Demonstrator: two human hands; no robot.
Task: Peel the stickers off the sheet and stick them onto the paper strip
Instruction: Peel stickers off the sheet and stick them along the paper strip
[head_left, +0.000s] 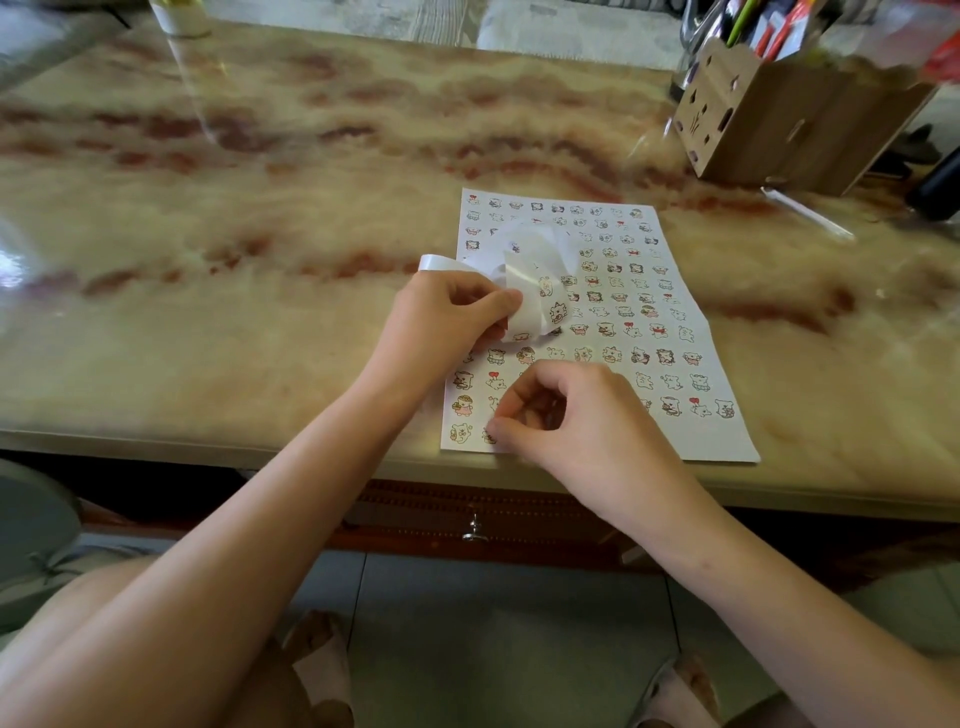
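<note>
Left hand (447, 317) pinching paper strip (525, 291), right hand (571, 421) curled, touching sheet (719, 415)

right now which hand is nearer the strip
Left. The left hand pinches the strip; the right hand is apart from it, down at the near edge of the sheet.

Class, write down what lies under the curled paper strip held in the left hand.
The sticker sheet lies under the paper strip, flat on the table. The left hand pinches the strip above it. Stickers directly beneath the strip are covered.
</note>
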